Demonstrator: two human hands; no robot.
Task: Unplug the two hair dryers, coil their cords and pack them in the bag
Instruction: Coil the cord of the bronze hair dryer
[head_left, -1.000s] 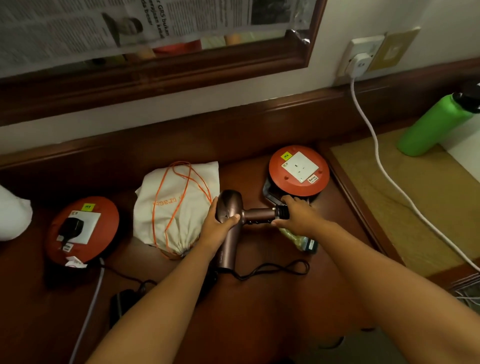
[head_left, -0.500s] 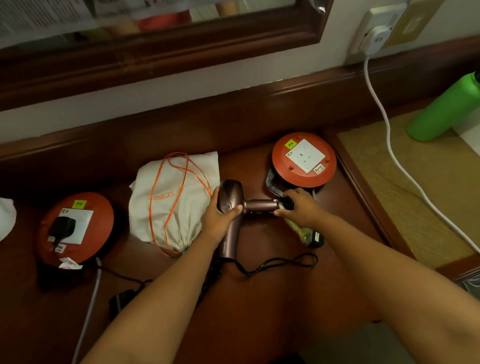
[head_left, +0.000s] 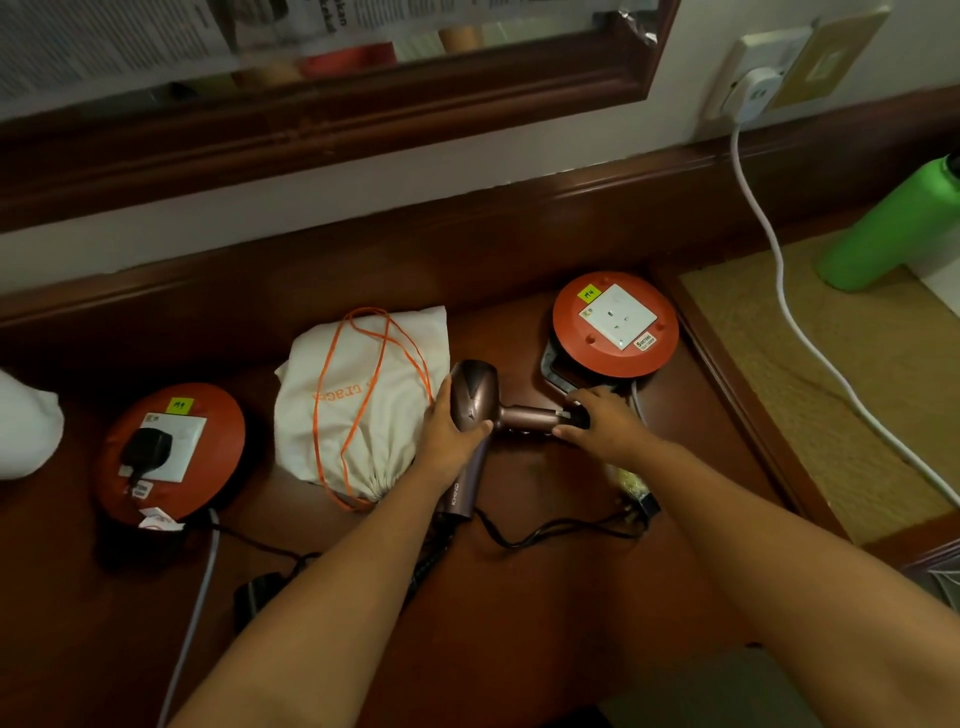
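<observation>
A bronze hair dryer (head_left: 474, 397) lies on the dark wooden counter, its handle (head_left: 460, 499) pointing towards me. My left hand (head_left: 449, 431) grips its head. My right hand (head_left: 602, 423) is closed on a black piece at the right end of the dryer's barrel (head_left: 527, 415). The dryer's black cord (head_left: 550, 532) loops loosely on the counter in front of my right arm. A white drawstring bag (head_left: 363, 410) with orange strings lies just left of the dryer. A black plug (head_left: 148, 449) sits in the left red cable reel (head_left: 218, 441). The socket on the right red reel (head_left: 576, 343) is empty.
A white cable (head_left: 779, 270) runs from a wall plug (head_left: 756, 93) down across a tan mat (head_left: 810, 395) on the right. A green bottle (head_left: 883, 234) stands at the far right. A black adapter (head_left: 254, 595) lies near my left forearm. A white object (head_left: 26, 431) sits at the far left.
Both hands keep the same hold on the dryer. The view has tilted slightly down and to the right; nothing on the counter has moved.
</observation>
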